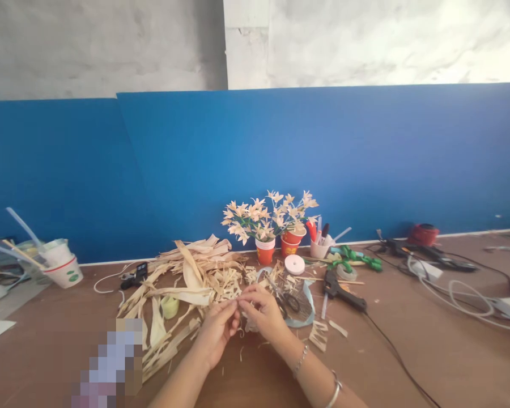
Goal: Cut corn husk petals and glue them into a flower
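Observation:
My left hand (217, 330) and my right hand (261, 310) meet at the fingertips over the brown table. Both are pinched closed; whatever lies between the fingers is too small to make out. Behind and left of them spreads a heap of dried husks (191, 269), with a pale green roll (170, 307) among the strips. Black-handled scissors (289, 303) lie just beyond my right hand, on a tray with a light blue rim (309, 300). Cut husk pieces (318, 335) rest to the right of my right wrist.
Pale flowers (255, 214) stand in red cups (265, 251) near the blue partition (323, 153). A white tape roll (294, 264) sits before them. To the right are a glue gun (344, 292) and cables (454, 294). A white cup (66, 272) stands far left.

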`<state>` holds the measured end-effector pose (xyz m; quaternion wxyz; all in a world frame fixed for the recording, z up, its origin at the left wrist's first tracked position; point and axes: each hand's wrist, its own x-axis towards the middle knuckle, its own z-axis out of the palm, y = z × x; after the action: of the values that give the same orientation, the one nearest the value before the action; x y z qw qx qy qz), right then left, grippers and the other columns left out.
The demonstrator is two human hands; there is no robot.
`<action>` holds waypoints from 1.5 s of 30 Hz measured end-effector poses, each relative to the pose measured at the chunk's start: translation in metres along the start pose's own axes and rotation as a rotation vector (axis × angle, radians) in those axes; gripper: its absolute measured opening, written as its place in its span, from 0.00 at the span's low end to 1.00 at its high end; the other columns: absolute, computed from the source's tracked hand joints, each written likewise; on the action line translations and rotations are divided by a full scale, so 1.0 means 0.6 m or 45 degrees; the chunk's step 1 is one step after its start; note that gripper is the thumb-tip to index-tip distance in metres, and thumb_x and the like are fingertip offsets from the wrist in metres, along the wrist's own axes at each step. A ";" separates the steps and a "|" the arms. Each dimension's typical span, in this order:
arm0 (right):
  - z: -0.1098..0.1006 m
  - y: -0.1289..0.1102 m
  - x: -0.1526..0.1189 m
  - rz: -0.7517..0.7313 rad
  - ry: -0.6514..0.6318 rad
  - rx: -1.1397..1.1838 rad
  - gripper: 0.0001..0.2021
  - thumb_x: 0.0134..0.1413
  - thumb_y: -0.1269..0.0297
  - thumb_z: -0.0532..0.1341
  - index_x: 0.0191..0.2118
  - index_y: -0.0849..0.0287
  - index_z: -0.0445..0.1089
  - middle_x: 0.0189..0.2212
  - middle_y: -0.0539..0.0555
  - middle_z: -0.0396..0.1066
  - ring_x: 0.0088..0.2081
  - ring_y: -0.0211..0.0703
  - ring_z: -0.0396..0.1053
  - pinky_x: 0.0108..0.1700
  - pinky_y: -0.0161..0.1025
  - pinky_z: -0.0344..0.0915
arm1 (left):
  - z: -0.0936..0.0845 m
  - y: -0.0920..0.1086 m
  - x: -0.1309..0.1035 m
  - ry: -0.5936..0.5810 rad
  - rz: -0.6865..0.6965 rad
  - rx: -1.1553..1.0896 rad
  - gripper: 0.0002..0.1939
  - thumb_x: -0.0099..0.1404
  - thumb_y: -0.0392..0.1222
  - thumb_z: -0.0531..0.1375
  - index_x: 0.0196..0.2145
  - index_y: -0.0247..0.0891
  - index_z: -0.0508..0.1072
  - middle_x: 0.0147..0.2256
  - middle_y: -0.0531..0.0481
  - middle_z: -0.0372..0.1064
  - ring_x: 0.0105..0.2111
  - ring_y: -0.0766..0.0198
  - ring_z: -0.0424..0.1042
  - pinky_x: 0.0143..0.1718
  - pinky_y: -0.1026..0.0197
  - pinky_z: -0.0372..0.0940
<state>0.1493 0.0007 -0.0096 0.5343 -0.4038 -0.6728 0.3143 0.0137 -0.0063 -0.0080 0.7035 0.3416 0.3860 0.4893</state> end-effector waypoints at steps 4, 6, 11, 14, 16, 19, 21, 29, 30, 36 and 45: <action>-0.002 -0.003 0.001 -0.040 0.020 -0.073 0.09 0.57 0.65 0.55 0.28 0.59 0.69 0.30 0.53 0.66 0.34 0.40 0.65 0.37 0.35 0.61 | 0.003 -0.002 -0.001 -0.025 -0.003 0.071 0.16 0.47 0.48 0.67 0.26 0.34 0.70 0.20 0.56 0.63 0.17 0.76 0.59 0.17 0.72 0.49; -0.002 -0.001 0.001 -0.056 0.027 -0.118 0.09 0.58 0.65 0.53 0.28 0.59 0.65 0.29 0.51 0.64 0.33 0.39 0.63 0.35 0.34 0.59 | 0.003 -0.001 -0.002 0.001 0.028 0.174 0.16 0.47 0.49 0.67 0.25 0.34 0.70 0.19 0.57 0.63 0.17 0.76 0.59 0.17 0.72 0.48; -0.005 0.005 -0.003 -0.103 0.002 -0.309 0.09 0.61 0.66 0.49 0.29 0.58 0.60 0.27 0.50 0.61 0.31 0.38 0.60 0.35 0.34 0.57 | 0.003 -0.002 -0.002 0.021 0.097 0.370 0.16 0.48 0.51 0.65 0.24 0.35 0.68 0.18 0.57 0.62 0.15 0.75 0.57 0.15 0.72 0.46; -0.008 0.003 -0.005 -0.124 -0.032 -0.460 0.09 0.61 0.66 0.48 0.29 0.58 0.59 0.27 0.50 0.60 0.30 0.38 0.59 0.34 0.34 0.56 | 0.003 -0.005 -0.001 0.026 0.115 0.447 0.15 0.51 0.51 0.63 0.26 0.36 0.68 0.17 0.58 0.62 0.14 0.75 0.56 0.15 0.72 0.45; -0.010 0.000 -0.006 -0.135 -0.037 -0.539 0.10 0.61 0.66 0.48 0.29 0.58 0.59 0.27 0.50 0.60 0.30 0.38 0.59 0.34 0.34 0.55 | 0.003 -0.007 0.000 0.017 0.123 0.529 0.14 0.51 0.51 0.63 0.27 0.36 0.68 0.17 0.58 0.61 0.14 0.74 0.56 0.14 0.71 0.45; -0.012 -0.002 -0.004 -0.148 -0.009 -0.576 0.11 0.60 0.66 0.48 0.27 0.58 0.58 0.25 0.50 0.60 0.29 0.38 0.59 0.33 0.34 0.54 | 0.000 -0.009 0.001 -0.042 0.220 0.699 0.13 0.53 0.50 0.61 0.26 0.37 0.68 0.17 0.57 0.62 0.14 0.73 0.55 0.15 0.69 0.48; -0.014 0.000 -0.003 -0.158 0.031 -0.566 0.11 0.60 0.66 0.48 0.25 0.58 0.57 0.24 0.49 0.58 0.28 0.37 0.58 0.32 0.33 0.54 | -0.004 -0.010 0.001 -0.081 0.347 0.821 0.11 0.55 0.48 0.59 0.26 0.37 0.68 0.18 0.56 0.62 0.15 0.71 0.57 0.17 0.68 0.52; -0.017 0.008 0.001 -0.079 0.086 -0.507 0.15 0.59 0.63 0.49 0.21 0.58 0.54 0.20 0.47 0.56 0.24 0.35 0.55 0.28 0.33 0.51 | -0.005 -0.006 0.000 -0.063 0.797 1.061 0.07 0.58 0.39 0.55 0.23 0.37 0.68 0.28 0.50 0.67 0.32 0.61 0.67 0.36 0.61 0.62; -0.017 0.008 0.001 -0.069 0.081 -0.495 0.15 0.59 0.63 0.49 0.21 0.58 0.54 0.20 0.47 0.56 0.24 0.35 0.55 0.28 0.33 0.51 | -0.004 -0.005 0.000 -0.057 0.802 1.056 0.07 0.58 0.39 0.56 0.24 0.37 0.69 0.29 0.49 0.68 0.33 0.60 0.68 0.38 0.60 0.62; -0.015 0.000 0.000 -0.063 -0.005 -0.442 0.14 0.59 0.63 0.50 0.22 0.59 0.58 0.21 0.48 0.59 0.25 0.36 0.57 0.30 0.33 0.52 | 0.001 -0.001 -0.004 0.003 0.626 0.950 0.10 0.57 0.43 0.58 0.34 0.37 0.75 0.35 0.46 0.74 0.36 0.57 0.71 0.40 0.57 0.64; -0.017 -0.003 0.000 0.032 -0.005 -0.012 0.12 0.58 0.60 0.54 0.41 0.58 0.69 0.35 0.53 0.67 0.37 0.40 0.65 0.38 0.35 0.60 | -0.004 -0.005 0.004 0.056 0.484 0.864 0.12 0.57 0.47 0.58 0.27 0.35 0.72 0.23 0.52 0.69 0.24 0.64 0.65 0.28 0.63 0.60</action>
<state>0.1586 0.0000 -0.0057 0.5270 -0.4140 -0.6704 0.3185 0.0137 -0.0045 -0.0124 0.4389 0.6097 0.4707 0.4627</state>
